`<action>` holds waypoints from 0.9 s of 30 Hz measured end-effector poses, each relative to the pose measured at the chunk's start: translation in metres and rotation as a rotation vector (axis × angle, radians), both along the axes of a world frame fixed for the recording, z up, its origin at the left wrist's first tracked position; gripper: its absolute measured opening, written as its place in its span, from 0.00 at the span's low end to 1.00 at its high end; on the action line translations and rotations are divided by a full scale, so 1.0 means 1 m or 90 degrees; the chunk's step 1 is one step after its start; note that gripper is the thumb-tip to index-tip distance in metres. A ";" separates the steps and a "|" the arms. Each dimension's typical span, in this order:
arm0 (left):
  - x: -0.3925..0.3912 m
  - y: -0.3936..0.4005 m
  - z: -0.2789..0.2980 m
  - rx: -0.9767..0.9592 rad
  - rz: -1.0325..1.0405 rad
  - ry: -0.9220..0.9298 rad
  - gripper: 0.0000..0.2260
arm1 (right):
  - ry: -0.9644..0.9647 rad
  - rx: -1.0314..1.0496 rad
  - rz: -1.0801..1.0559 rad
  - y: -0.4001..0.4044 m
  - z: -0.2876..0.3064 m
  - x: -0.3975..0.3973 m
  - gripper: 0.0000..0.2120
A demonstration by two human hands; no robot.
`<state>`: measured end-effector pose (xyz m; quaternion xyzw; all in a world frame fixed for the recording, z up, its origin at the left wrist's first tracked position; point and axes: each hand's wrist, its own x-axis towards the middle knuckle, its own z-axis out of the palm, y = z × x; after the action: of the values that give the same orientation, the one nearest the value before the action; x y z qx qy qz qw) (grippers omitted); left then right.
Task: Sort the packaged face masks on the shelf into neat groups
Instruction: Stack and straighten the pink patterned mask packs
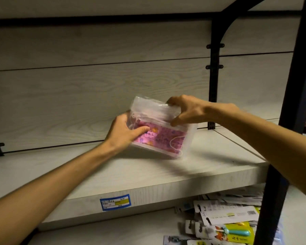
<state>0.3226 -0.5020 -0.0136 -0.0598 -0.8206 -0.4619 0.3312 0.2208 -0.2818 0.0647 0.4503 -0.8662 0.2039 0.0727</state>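
Observation:
A clear plastic pack of pink patterned face masks (pixel 163 138) is held tilted just above the pale wooden shelf (pixel 113 174), near its back wall. My left hand (pixel 125 133) grips the pack's left side, thumb across the front. My right hand (pixel 185 108) pinches the pack's upper right edge from above. No other mask pack lies on this shelf board.
A black metal upright (pixel 281 156) runs down the right side, close to my right forearm. A black bracket (pixel 215 68) stands at the back wall. A blue price label (pixel 114 202) sits on the shelf's front edge. Several carded packets (pixel 224 220) lie heaped on the lower shelf.

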 end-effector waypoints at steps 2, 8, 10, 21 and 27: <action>0.003 -0.001 0.019 -0.085 0.025 0.029 0.16 | -0.040 -0.038 0.023 0.001 -0.005 -0.005 0.16; 0.005 0.007 0.034 -0.206 0.238 0.152 0.38 | -0.211 -0.291 0.049 0.003 -0.045 -0.015 0.08; 0.002 0.015 0.020 -0.032 0.234 0.149 0.44 | -0.271 -0.392 0.015 0.002 -0.062 -0.017 0.07; -0.026 0.057 -0.050 0.177 0.075 -0.069 0.09 | -0.473 -0.612 -0.039 -0.011 -0.116 -0.007 0.16; -0.031 0.062 -0.034 0.113 0.144 -0.099 0.09 | -0.422 -0.547 -0.044 -0.013 -0.105 -0.011 0.13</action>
<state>0.2920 -0.4397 -0.0478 0.0985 -0.8012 -0.4957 0.3204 0.2098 -0.2949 -0.0405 0.2627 -0.6958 0.6682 -0.0201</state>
